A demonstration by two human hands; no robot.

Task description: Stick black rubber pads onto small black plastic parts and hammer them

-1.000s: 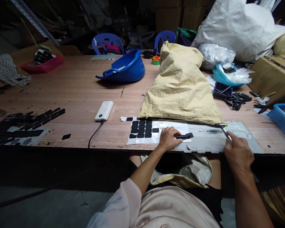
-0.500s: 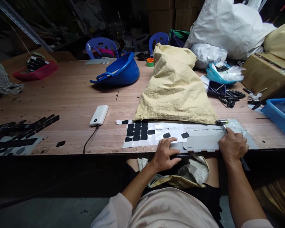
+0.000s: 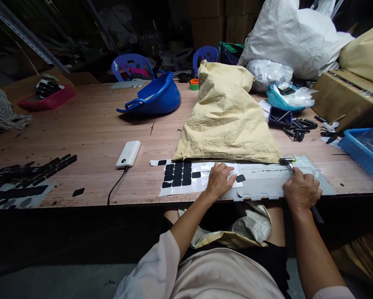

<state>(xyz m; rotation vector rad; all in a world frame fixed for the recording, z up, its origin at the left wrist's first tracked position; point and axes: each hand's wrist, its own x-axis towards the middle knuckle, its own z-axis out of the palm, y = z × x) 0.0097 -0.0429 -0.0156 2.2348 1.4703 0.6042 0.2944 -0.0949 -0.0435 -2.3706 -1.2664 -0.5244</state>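
Observation:
My left hand (image 3: 220, 180) lies over the right part of a white backing sheet (image 3: 174, 190), its fingers apart, with nothing seen in it. Rows of black rounded patches (image 3: 178, 174) stick to the sheet, left of this hand. One loose-looking black patch (image 3: 240, 178) shows just right of the fingers. My right hand (image 3: 302, 190) is closed around the handle of a small hammer (image 3: 287, 160), whose head rests near the corner of the yellow sack. Beneath the hammer is a grey board (image 3: 267, 187).
A yellow cloth sack (image 3: 228, 120) stands behind the sheet. Left of it are a white power bank (image 3: 128, 154) with a cable and a tilted blue basin (image 3: 161, 97). Black parts (image 3: 300, 128), a cardboard box (image 3: 344, 97) and a blue tray (image 3: 360, 153) lie at right.
My left hand has moved up from the table's front edge onto the sheet, covering a black patch seen before. My right hand still holds the hammer. The view has shifted slightly.

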